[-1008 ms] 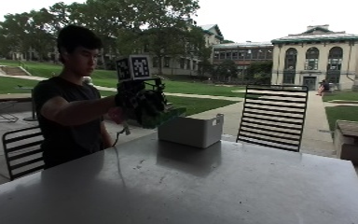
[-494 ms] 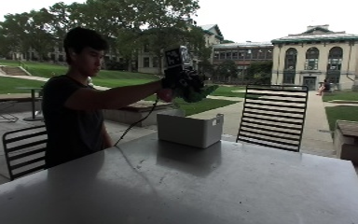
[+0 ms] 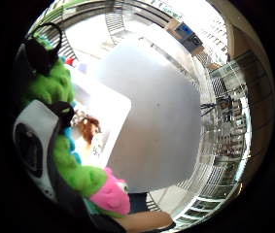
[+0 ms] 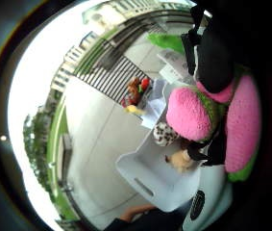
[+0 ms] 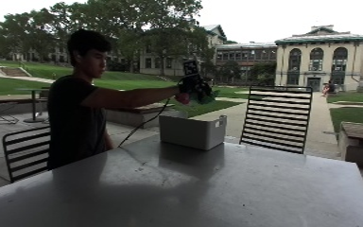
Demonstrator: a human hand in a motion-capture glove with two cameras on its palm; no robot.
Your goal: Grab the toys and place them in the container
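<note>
Green plush toy (image 3: 61, 145) right up against the palm

It's got a pink end, hanging over the white container (image 3: 109, 112) on the grey table (image 3: 161, 121); brown toy (image 3: 89, 127) inside.

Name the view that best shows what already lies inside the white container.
The thumb side palm view: it looks down into the white container, showing a tan toy and a spotted one beneath the green-and-pink plush the right hand holds. The little finger side view shows less of the inside; the outside view shows only its wall.
</note>
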